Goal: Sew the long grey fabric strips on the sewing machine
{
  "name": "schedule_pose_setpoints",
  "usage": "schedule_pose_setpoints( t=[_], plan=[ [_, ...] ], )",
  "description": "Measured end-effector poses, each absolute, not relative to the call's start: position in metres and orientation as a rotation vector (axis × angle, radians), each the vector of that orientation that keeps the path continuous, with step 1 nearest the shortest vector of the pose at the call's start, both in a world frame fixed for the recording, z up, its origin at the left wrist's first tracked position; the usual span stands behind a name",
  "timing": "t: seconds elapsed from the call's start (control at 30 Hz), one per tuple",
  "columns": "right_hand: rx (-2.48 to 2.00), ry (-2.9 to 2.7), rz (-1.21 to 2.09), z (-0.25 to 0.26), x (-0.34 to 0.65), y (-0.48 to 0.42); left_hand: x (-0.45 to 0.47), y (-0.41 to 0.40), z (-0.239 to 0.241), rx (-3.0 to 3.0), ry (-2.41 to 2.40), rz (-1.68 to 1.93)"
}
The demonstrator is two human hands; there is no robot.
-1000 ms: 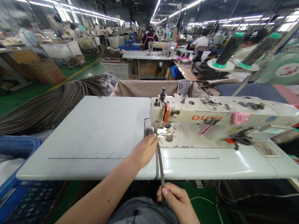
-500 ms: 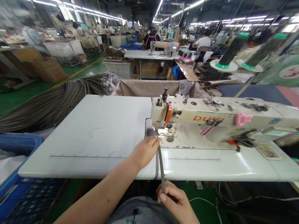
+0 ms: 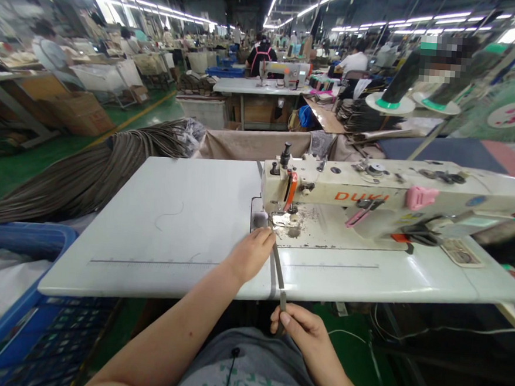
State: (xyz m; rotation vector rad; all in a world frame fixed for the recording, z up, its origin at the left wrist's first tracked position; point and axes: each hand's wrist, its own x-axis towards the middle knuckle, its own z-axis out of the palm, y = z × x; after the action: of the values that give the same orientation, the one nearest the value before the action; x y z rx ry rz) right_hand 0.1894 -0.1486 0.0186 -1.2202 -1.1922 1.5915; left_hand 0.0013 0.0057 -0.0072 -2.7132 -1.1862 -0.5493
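grey strip (image 3: 279,271) ran toward the sewing machine (image 3: 319,191); hands apart, left hand (image 3: 253,253) over it, grip unclear, right hand (image 3: 300,326) pinching its near length; feeding seemed in hand, next needing even tension

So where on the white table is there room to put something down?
Most is on the white table left of the sewing machine, with only loose threads there. A narrower strip runs along the front edge, right of the strap. Between them it's crowded: left hand on the strap, right hand pinching it.
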Motion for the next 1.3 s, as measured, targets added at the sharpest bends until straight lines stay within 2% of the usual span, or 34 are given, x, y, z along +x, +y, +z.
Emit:
schedule_pose_setpoints(
  t=[1.3],
  plan=[
    [-1.208, -1.295, 1.549, 0.0224, 0.192, -0.1496, 0.0034, 0.0098, -0.0082, -2.757, -1.291, -0.682]
  ],
)
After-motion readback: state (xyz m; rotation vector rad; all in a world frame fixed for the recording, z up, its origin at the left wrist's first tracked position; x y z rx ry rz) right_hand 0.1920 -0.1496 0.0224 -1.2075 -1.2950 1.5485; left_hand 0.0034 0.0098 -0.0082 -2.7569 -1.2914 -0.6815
